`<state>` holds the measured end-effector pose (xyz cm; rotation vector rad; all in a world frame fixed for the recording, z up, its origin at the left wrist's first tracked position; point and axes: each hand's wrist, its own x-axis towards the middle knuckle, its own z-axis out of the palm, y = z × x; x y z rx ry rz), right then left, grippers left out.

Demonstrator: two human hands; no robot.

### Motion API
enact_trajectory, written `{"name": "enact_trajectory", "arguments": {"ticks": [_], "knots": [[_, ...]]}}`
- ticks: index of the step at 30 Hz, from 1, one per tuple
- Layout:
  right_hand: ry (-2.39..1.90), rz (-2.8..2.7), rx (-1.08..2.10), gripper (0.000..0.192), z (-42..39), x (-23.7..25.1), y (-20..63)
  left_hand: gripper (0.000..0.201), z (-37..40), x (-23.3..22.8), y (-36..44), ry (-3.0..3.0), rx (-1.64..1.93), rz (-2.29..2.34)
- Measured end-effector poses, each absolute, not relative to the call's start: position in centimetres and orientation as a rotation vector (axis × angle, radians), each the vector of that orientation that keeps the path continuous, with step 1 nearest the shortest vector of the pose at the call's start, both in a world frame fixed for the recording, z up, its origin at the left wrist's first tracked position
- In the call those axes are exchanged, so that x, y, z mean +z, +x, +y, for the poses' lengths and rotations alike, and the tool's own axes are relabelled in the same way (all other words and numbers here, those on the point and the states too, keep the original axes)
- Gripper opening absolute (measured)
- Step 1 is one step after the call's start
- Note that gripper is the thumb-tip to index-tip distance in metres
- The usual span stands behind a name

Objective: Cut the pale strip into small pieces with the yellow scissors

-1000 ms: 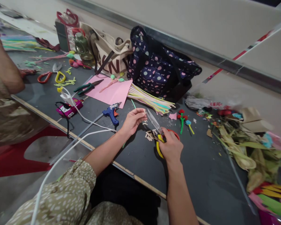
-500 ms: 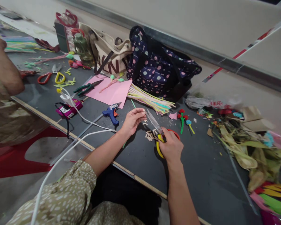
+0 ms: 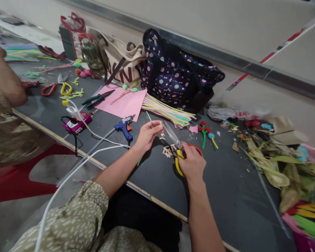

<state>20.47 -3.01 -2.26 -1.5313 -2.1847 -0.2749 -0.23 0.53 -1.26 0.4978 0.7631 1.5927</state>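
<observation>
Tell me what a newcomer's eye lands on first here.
The two hands at the table's middle: the right hand grips scissors with yellow and red handles, and the left hand pinches a thin pale strip at the blades, above a heap of cut bits. Behind them stands a dark polka-dot bag.

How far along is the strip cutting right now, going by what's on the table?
Done: a small pile of cut pieces lies on the dark table under the blades. In hand: the right hand works the scissors, while the left hand pinches a short pale strip at the blade tips. Left: only that stub shows between the fingers; a bundle of long strips lies uncut beside the polka-dot bag.
</observation>
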Motion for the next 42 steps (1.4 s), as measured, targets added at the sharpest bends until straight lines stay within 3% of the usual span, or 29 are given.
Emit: {"name": "enact_trajectory", "arguments": {"ticks": [42], "knots": [[-1.446, -2.212, -0.383, 0.039, -3.37, -1.85, 20.15, 0.027, 0.33, -1.46, 0.05, 0.51, 1.559, 0.767]]}}
